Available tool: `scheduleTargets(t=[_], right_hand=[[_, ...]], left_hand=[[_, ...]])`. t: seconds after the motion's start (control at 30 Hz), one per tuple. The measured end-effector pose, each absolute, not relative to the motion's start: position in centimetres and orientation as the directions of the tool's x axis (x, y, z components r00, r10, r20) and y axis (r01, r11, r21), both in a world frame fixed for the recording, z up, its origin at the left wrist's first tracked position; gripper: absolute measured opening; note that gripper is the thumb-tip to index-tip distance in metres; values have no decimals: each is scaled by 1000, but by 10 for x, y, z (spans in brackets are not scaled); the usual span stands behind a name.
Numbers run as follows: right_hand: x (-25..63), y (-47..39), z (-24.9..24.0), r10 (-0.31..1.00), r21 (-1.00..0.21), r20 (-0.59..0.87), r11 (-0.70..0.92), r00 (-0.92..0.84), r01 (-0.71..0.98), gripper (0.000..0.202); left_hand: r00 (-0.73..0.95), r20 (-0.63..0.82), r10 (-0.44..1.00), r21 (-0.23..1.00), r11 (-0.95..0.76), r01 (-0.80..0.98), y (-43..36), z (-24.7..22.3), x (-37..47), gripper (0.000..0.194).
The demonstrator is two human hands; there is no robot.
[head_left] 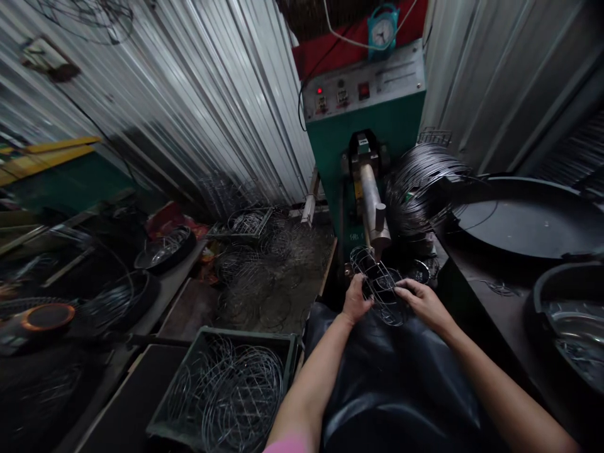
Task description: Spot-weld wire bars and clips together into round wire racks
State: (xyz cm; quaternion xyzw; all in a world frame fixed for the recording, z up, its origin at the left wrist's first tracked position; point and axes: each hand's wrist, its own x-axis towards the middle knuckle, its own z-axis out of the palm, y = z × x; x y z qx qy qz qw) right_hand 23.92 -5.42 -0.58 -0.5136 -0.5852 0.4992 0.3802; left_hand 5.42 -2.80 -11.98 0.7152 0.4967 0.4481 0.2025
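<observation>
A round wire frame [385, 277] of thin metal rods is held between my two hands, just under the metal arm tip of a green machine [330, 148]. My left hand [356, 301] is closed on the frame's left side. On its right side, my right hand [419, 302] pinches the wire with thumb and fingers. The machine's cylindrical arm [372, 195] points down toward me, its lower tip at the upper part of the frame. Whether tip and wire touch cannot be made out.
A green crate [198, 340] with wire frames stands at lower left; more wire pieces lie on the floor beyond. At right are a wire coil [425, 182], a large black pan [528, 220] and a round container [542, 302]. A black apron [391, 384] covers my lap.
</observation>
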Motion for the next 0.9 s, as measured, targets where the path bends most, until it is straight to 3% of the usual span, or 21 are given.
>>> scheduleTargets(t=[0.23,0.5,0.7,0.9], right_hand=[[235,-57,-5,978,-986,-134,-116,-158,119,34],[256,-72,-24,976,-963,-135,-88,-169,255,38],[246,-60,-3,979,-966,-95,-46,-182,254,36],[238,-47,7,981,-961,-54,0,-188,276,30]], left_hand=[[84,342,936,823,-341,454,-30,-110,56,61],[50,408,911,819,-390,420,-30,-117,56,59],[30,264,964,939,-264,220,-30,-115,62,68],[-9,193,981,967,-189,169,-26,-101,63,66]])
